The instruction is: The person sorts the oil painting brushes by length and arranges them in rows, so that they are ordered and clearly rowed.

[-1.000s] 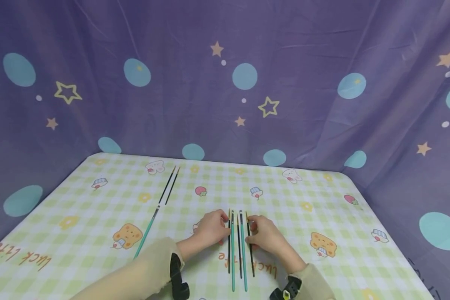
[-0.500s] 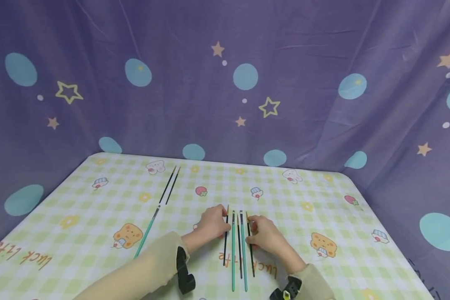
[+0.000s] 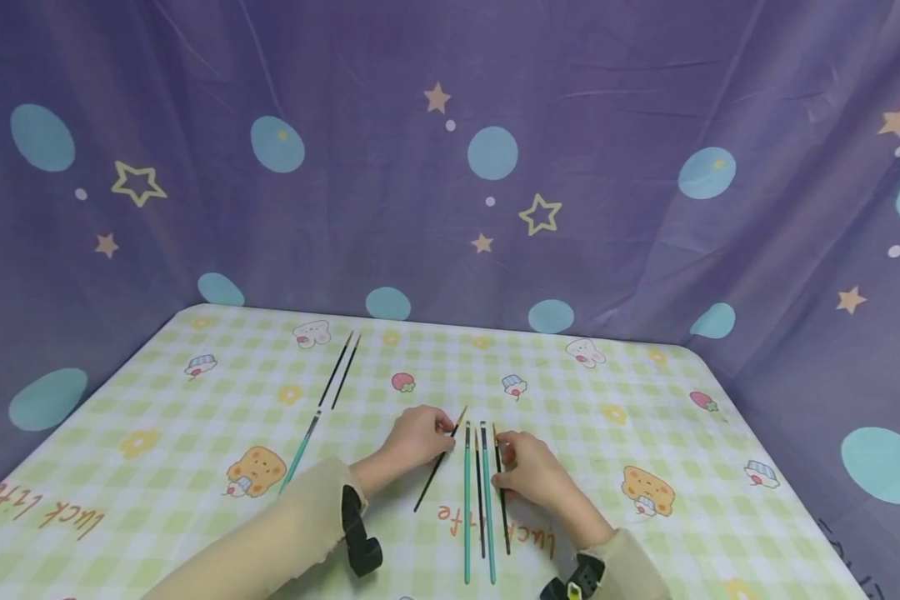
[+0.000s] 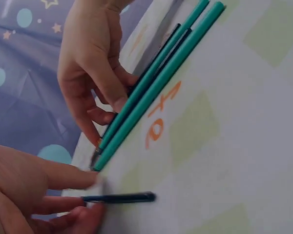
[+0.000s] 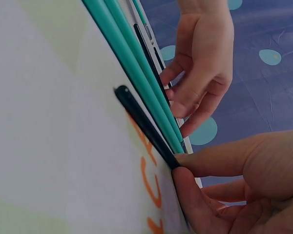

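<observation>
My left hand (image 3: 418,435) pinches a slim black-handled paintbrush (image 3: 433,477) near its bristle end. That brush slants, its handle end pointing toward the lower left, apart from the row beside it. In the left wrist view the black handle (image 4: 124,198) sticks out from thumb and fingers. My right hand (image 3: 531,468) pinches the rightmost black paintbrush (image 3: 505,525) near its ferrule; its handle shows in the right wrist view. Between the hands lie a teal paintbrush (image 3: 467,508), a black one (image 3: 482,508) and a second teal one (image 3: 488,500), roughly parallel, bristles pointing away.
Farther left, two black paintbrushes (image 3: 345,375) lie side by side. Nearer, a teal paintbrush (image 3: 300,450) is partly hidden by the left sleeve (image 3: 270,533). A checked tablecloth (image 3: 720,500) covers the table; a purple curtain (image 3: 615,100) hangs behind it.
My left hand has drawn its black paintbrush away from the row's left side. The handle end has swung left, so the brush now slants. My right hand stays in place.
</observation>
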{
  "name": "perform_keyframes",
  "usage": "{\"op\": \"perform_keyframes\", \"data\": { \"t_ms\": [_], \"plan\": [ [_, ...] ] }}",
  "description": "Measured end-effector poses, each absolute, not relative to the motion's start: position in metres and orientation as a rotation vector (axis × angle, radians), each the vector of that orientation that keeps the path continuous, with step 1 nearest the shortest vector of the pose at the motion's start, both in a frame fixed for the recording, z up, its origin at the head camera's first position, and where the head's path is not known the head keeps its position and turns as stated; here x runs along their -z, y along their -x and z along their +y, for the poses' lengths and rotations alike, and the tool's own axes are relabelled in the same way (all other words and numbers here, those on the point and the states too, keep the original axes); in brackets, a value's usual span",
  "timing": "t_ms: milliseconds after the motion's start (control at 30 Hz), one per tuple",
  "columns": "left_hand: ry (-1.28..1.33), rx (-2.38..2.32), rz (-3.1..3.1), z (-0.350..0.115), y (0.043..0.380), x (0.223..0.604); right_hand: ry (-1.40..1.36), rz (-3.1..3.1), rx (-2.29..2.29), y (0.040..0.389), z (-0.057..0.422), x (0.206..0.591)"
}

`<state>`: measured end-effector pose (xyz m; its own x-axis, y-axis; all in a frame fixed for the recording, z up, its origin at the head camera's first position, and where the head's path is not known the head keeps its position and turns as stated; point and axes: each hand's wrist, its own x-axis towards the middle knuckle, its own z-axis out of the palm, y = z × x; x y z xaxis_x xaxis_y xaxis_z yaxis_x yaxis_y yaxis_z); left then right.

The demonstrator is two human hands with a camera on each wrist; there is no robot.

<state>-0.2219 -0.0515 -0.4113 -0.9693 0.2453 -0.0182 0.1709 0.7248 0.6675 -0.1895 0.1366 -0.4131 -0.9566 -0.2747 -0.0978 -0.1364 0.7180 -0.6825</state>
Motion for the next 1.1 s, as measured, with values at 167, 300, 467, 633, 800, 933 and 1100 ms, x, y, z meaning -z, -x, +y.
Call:
{"op": "perform_keyframes", "data": {
  "t_ms": [167, 300, 467, 633, 800, 933, 1100],
  "plan": [
    [-0.464, -0.873, 2.786, -0.053, 0.222, 0.405, 0.328, 2.725, 1.069, 0.189, 0.137, 0.412],
    [-0.47, -0.865, 2.738, -0.053, 0.226, 0.402, 0.342, 2.727, 1.07, 0.189, 0.137, 0.41],
    [-0.349, -1.059, 2.573, -0.058, 0.232, 0.401, 0.342, 2.728, 1.068, 0.189, 0.137, 0.412],
    [-0.259, -1.198, 2.467, -0.067, 0.239, 0.402, 0.333, 2.718, 1.072, 0.188, 0.137, 0.414],
    [-0.201, -1.28, 2.466, -0.08, 0.25, 0.399, 0.326, 2.715, 1.064, 0.187, 0.136, 0.415],
    [-0.138, -1.343, 2.489, -0.093, 0.263, 0.393, 0.319, 2.725, 1.047, 0.188, 0.137, 0.414],
    [-0.068, -1.399, 2.535, -0.11, 0.277, 0.392, 0.331, 2.733, 1.049, 0.189, 0.137, 0.413]
  ]
}}
